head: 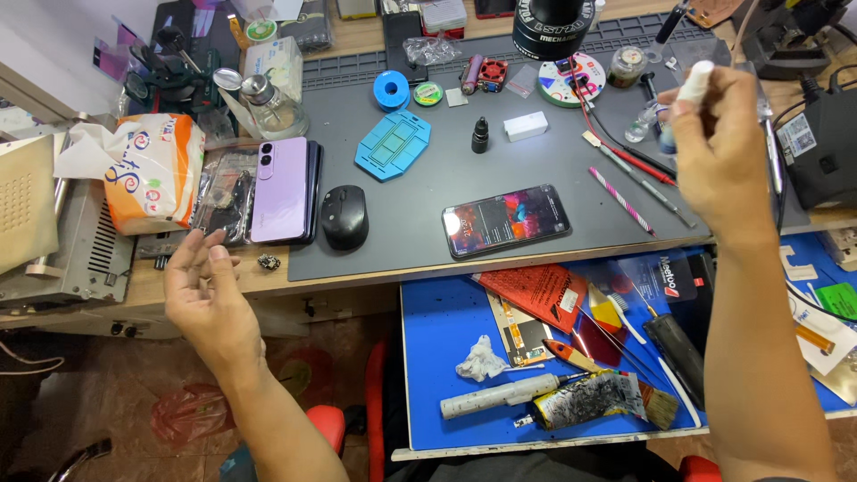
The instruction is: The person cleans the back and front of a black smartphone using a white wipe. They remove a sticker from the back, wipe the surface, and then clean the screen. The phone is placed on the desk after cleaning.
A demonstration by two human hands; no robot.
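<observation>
The right hand [714,147] is raised over the right end of the bench [357,268], its fingers closed around a small white tube [696,80] that sticks up above the knuckles. Just left of that hand stand small clear bottles [647,120], and below them lie a striped pen [622,200] and thin probes [643,174] on the grey mat [402,214].

The left hand [207,290] hovers off the front left edge of the bench, empty, fingers loosely curled and apart, holding nothing. Nearest to it are a tiny dark part [268,262] on the bench edge, a lilac phone [279,190] lying back up, and a black mouse [345,217] just right of it.

In the middle of the mat lies a phone [506,220] with its screen lit. Behind it are a blue frame [393,145], a black dropper bottle [480,136] and a white block [525,126]. A tissue pack [147,170] sits at the far left. Below the bench, a blue tray [437,339] carries brushes, a red packet [540,295] and a crumpled wipe [482,360]
</observation>
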